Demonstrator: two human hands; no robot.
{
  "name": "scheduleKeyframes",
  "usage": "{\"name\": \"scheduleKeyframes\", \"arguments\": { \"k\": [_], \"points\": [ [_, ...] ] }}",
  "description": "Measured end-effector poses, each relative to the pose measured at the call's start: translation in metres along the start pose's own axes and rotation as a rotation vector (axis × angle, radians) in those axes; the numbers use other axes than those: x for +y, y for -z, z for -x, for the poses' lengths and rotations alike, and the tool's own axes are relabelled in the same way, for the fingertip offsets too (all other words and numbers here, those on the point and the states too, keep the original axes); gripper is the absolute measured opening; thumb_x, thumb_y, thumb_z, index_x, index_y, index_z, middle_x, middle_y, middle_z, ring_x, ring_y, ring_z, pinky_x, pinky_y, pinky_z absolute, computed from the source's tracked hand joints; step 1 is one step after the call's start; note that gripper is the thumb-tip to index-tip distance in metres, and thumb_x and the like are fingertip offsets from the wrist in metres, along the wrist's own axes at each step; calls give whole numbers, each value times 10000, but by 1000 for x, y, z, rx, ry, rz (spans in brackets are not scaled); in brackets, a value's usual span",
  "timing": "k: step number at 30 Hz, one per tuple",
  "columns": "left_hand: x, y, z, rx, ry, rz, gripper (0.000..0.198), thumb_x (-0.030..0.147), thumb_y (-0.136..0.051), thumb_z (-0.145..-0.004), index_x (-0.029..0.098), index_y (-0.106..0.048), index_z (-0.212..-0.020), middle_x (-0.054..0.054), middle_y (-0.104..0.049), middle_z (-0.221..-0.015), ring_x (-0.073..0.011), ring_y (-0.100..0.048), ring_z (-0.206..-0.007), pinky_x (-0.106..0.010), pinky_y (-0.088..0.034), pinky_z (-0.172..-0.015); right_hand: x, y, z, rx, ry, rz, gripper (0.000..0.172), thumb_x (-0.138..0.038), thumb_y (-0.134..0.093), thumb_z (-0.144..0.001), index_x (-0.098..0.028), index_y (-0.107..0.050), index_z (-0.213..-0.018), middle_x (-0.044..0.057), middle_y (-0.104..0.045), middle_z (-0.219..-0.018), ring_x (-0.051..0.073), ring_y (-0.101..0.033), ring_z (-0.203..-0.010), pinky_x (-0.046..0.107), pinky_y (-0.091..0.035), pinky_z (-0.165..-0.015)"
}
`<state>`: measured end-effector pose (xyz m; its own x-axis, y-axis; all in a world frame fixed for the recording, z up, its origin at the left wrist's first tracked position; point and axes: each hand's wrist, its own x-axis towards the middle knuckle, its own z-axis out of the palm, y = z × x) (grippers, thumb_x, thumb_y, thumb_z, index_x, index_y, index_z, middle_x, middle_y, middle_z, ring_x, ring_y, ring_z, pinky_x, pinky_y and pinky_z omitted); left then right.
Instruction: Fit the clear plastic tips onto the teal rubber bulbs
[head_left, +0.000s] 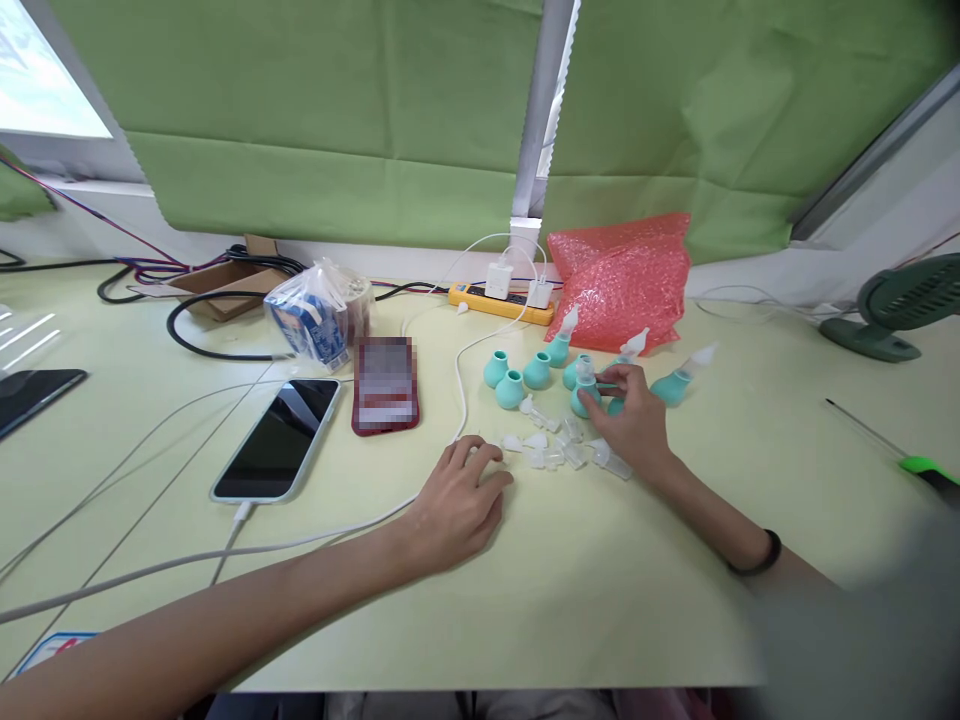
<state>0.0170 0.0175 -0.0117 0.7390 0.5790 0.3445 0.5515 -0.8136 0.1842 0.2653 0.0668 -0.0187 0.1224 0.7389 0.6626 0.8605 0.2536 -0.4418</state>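
Pinching a teal bulb (579, 403) topped with a clear fitting (585, 371), the right hand (634, 418) has thumb and fingertips closed around it; whether its base touches the counter (600, 610) cannot be told. That hand also covers parts of other teal shapes just behind it (how many is unclear). Open-necked bulbs (510, 391) stand to the left, their insides too small to make out, while nozzled bulbs (670, 389) sit behind and to the right, one tipped over toward the right. Loose clear pieces (574, 456) lie in a cluster between the hands, some overlapping. The left hand (459, 503) rests palm down beside them, fingers loosely bent and grasping nothing, its forearm crossing the lower left.

Farther back, a red bubble-wrap bag (619, 280) conceals whatever it holds. A clear plastic bag (319, 310) wraps a blue box (its print unreadable), and a cardboard box (229, 288) has dark cables over it. The red-cased phone (386, 385) has a pixelated screen. The left edge cuts off a dark phone (37, 395), the right edge a fan (911, 300) and a screwdriver (870, 430); grey blur swallows the right arm's upper part.
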Motion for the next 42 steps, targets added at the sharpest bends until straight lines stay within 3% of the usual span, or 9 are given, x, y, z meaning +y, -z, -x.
{"name": "scheduleKeyframes", "arguments": {
  "k": [5,11,17,19,22,25,34,39,42],
  "points": [
    [4,4,-2,-15,5,-39,369,173,-385,-769,171,-427,-1136,-110,-359,-1240,-299,-277,-1117,-502,-273,-900,-5,2,1,-15,-9,55,256,-378,-500,-715,-197,-387,-855,53,-578,-844,191,-611,-674,284,-459,-536],
    [2,2,0,-58,20,-86,334,167,-384,-770,165,-445,-1098,-113,-356,-1253,-299,-297,-1104,-527,-256,-896,-3,4,-2,46,258,390,175,-343,-503,-697,-190,-421,-672,-18,-557,-575,156,-547,-543,448,-323,-836],
    [0,1,-2,-15,44,-69,340,83,-381,-734,159,-478,-1050,-112,-414,-1171,-272,-338,-1045,-451,-335,-847,-24,14,4,283,447,252,202,-295,-591,-635,-171,-468,-736,104,-551,-913,242,-513,-871,380,-381,-725],
    [1,2,-2,-1,62,-54,319,124,-375,-754,150,-474,-1056,-109,-382,-1213,-284,-306,-1078,-459,-320,-864,-34,16,11,138,592,145,185,-255,-576,-653,-169,-483,-787,92,-550,-880,217,-514,-836,339,-397,-675],
    [3,2,-2,1,76,-64,397,175,-373,-773,143,-384,-1169,-99,-296,-1302,-307,-246,-1129,-506,-253,-907,-45,16,19,-269,781,96,65,-199,-501,-709,-162,-513,-761,49,-554,-739,158,-510,-689,271,-376,-578],
    [1,1,-2,15,114,-71,443,172,-369,-777,133,-324,-1216,-106,-300,-1305,-305,-249,-1127,-508,-249,-907,-50,19,22,-469,805,190,103,-184,-447,-743,-150,-539,-713,44,-539,-666,141,-484,-619,254,-324,-516],
    [1,5,-4,128,169,-45,349,207,-420,-744,137,-437,-1086,-105,-442,-1168,-281,-337,-1040,-449,-330,-831,-60,26,29,-547,677,262,140,-254,-470,-726,-157,-559,-773,43,-563,-667,139,-495,-559,253,-280,-476],
    [-1,16,-2,286,89,-14,118,212,-452,-665,145,-522,-732,-56,-561,-698,-168,-487,-648,-293,-389,-572,-59,18,37,-486,626,145,154,-258,-435,-777,-153,-529,-840,29,-587,-657,132,-532,-567,238,-306,-474],
    [-2,17,-1,185,35,-54,125,250,-450,-639,158,-525,-679,5,-511,-490,-126,-451,-439,-249,-319,-430,-60,16,39,-530,622,122,164,-251,-398,-810,-164,-526,-755,13,-562,-616,118,-520,-539,232,-319,-483]
  ]
}}
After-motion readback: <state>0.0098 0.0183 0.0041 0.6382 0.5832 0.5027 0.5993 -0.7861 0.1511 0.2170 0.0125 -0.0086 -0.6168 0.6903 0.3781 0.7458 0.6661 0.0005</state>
